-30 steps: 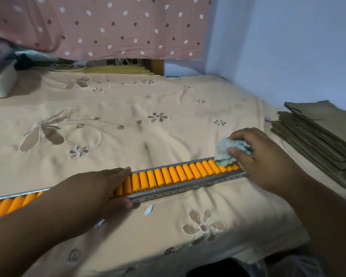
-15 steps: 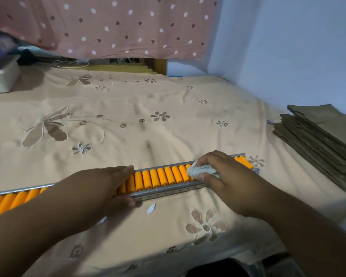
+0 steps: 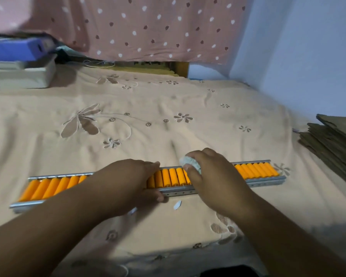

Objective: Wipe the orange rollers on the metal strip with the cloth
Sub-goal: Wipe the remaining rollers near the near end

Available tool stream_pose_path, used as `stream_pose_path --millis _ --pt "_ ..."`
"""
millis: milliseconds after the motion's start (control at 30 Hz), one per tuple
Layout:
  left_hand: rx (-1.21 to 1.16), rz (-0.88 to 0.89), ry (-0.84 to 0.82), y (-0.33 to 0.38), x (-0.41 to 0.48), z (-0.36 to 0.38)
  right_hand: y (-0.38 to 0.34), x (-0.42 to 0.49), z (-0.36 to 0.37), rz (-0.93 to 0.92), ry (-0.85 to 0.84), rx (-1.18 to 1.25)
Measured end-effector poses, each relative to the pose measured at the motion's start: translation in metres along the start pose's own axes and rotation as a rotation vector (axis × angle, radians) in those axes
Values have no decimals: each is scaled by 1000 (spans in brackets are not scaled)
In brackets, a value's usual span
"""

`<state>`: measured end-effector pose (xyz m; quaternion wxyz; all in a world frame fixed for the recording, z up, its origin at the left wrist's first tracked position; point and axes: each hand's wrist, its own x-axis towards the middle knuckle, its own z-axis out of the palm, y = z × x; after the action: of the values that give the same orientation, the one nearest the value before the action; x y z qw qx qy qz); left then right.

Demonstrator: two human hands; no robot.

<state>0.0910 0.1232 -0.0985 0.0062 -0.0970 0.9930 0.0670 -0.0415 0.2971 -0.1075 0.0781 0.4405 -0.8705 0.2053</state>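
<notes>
We see the metal strip [image 3: 268,181] lying across a bed covered by a beige embroidered sheet [image 3: 168,108], its orange rollers [image 3: 172,177] packed side by side along its length. Our left hand [image 3: 128,180] lies flat over the middle of the strip, fingers stretched across the rollers and thumb wrapped against the near rail, pinning it down. Just beside it, our right hand [image 3: 212,176] is curled tight around the bunched pale cloth [image 3: 190,163], pressing it onto the rollers. The 2 hands sit close but apart. A stack of cardboard sheets [image 3: 332,142] rests at the right edge of the bed.
</notes>
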Motion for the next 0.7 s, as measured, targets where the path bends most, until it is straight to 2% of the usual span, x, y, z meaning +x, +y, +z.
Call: stream_pose_path --millis 133,233,333,433,567,700 --pt "-91 33 16 0 -1 1 -47 -10 5 -160 -129 34" --pt "-105 28 35 -3 -2 2 -49 -10 -5 -159 -193 187" --pt "-91 8 11 -7 -5 -4 -32 5 -13 -43 -68 225" --pt "-94 -12 -24 -17 -14 -10 -20 15 -10 20 40 105" --pt "-92 -67 -28 -26 -26 -12 -42 6 14 -60 23 -33" --pt "-95 -24 46 -29 -25 -3 -79 -6 23 -209 -51 9"
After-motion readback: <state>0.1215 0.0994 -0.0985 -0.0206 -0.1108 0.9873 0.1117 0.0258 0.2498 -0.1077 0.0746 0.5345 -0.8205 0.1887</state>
